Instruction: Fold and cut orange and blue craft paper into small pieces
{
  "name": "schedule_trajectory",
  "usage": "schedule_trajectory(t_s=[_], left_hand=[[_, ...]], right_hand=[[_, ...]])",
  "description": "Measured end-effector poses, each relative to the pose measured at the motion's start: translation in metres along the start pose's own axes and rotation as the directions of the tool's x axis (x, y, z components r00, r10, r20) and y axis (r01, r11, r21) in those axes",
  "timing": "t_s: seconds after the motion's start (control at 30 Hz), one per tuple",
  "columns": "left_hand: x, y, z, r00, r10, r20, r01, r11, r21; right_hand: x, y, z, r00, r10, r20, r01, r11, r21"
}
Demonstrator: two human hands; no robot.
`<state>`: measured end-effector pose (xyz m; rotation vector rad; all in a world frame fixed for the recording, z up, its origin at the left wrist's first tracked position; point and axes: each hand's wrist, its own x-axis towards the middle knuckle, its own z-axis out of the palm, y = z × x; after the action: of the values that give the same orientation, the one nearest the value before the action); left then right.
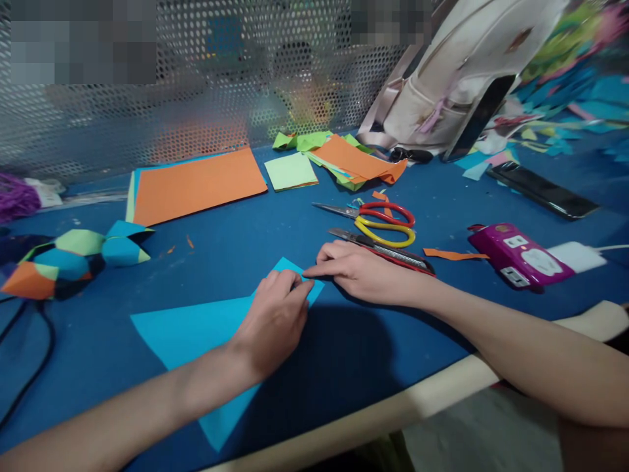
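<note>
A bright blue sheet of paper (196, 328) lies on the darker blue table, one corner pointing toward the table's front edge. My left hand (278, 314) rests on the sheet's right part with its fingers bent and pressed together at the paper; its palm side is hidden. My right hand (351, 269) comes in from the right, index finger stretched out and touching the sheet's right corner near my left fingertips, the other fingers curled. Just behind my right hand lie a box cutter (381, 249) and scissors with red and yellow handles (388, 223).
Orange sheets (201, 187) and small green squares (291, 172) lie at the back by a perforated metal panel (196, 85). A folded paper model (78, 252) is at the left. On the right are a purple power socket (521, 255), a black phone (543, 190) and a backpack (442, 78).
</note>
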<state>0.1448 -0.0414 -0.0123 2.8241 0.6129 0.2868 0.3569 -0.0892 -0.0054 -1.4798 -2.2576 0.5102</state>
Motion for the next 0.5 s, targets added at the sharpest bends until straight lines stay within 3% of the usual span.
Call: schedule_trajectory(t_s=[0.5], left_hand=[[0.0027,-0.0058,0.0054,0.998,0.016,-0.068,-0.022,0.995,-0.093]], right_hand=[[0.0013,0.0043,0.0048,1.000,-0.018,-0.003,0.018,0.999,-0.047]])
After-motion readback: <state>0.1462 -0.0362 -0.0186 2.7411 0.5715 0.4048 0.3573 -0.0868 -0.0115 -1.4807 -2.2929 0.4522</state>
